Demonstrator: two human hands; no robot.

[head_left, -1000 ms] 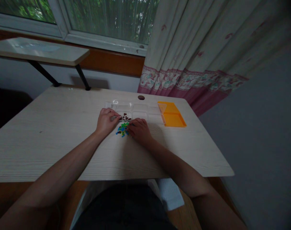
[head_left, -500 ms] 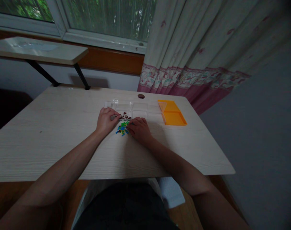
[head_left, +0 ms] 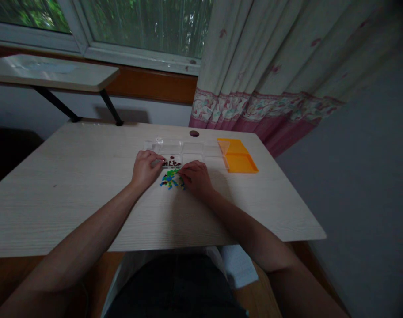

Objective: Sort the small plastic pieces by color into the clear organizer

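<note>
A clear divided plastic box (head_left: 193, 148) lies on the table, with several small brown pieces (head_left: 172, 162) in its near-left compartment. My left hand (head_left: 146, 168) rests at that compartment's left side, thumb and forefinger drawn together by the brown pieces; what they grip, if anything, is too small to make out. Just in front of the box lies a loose pile of small blue, green and yellow pieces (head_left: 169, 179). Over the pile's right side, my right hand (head_left: 197, 179) has its fingertips pinched, and anything between them is hidden.
An orange tray (head_left: 241, 163) sits against the right end of the clear box. Behind it, the table (head_left: 89, 194) has a round cable hole (head_left: 194, 133). A raised shelf (head_left: 55, 73) on black legs stands at the back left, and a curtain (head_left: 254, 97) hangs behind.
My right fingertips have shifted slightly away from me toward the box, uncovering more of the pile's right side. My left fingertips have drawn back a little to the left.
</note>
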